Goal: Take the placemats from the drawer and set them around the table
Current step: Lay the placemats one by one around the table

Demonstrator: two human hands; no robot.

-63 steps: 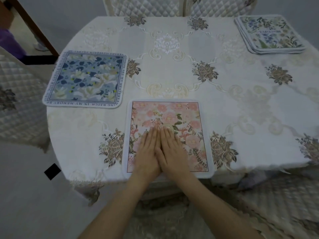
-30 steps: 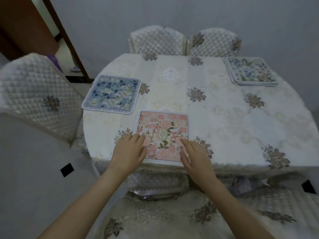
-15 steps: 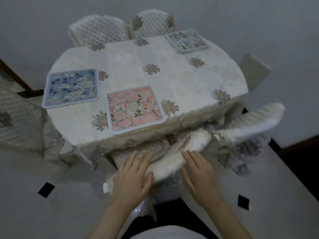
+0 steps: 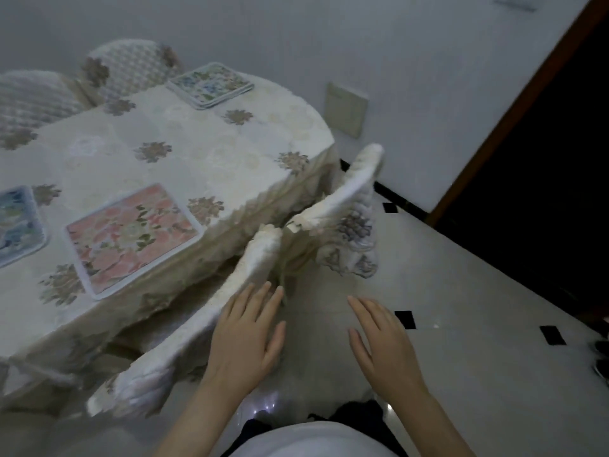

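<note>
Head view: left hand point(image 4: 245, 338) and right hand point(image 4: 382, 338) seen empty, fingers point(image 4: 260, 298) spread flat, nothing gripped. Pink placemat point(image 4: 131, 232) laid on tabletop point(image 4: 211, 153) up-left of fingers, at near seat. Blue placemat point(image 4: 16, 222) further left. Placemat stack point(image 4: 211, 84) parked far beyond fingers, judged awaiting distribution. Chair back point(image 4: 250, 268) just ahead of left fingers.
</note>
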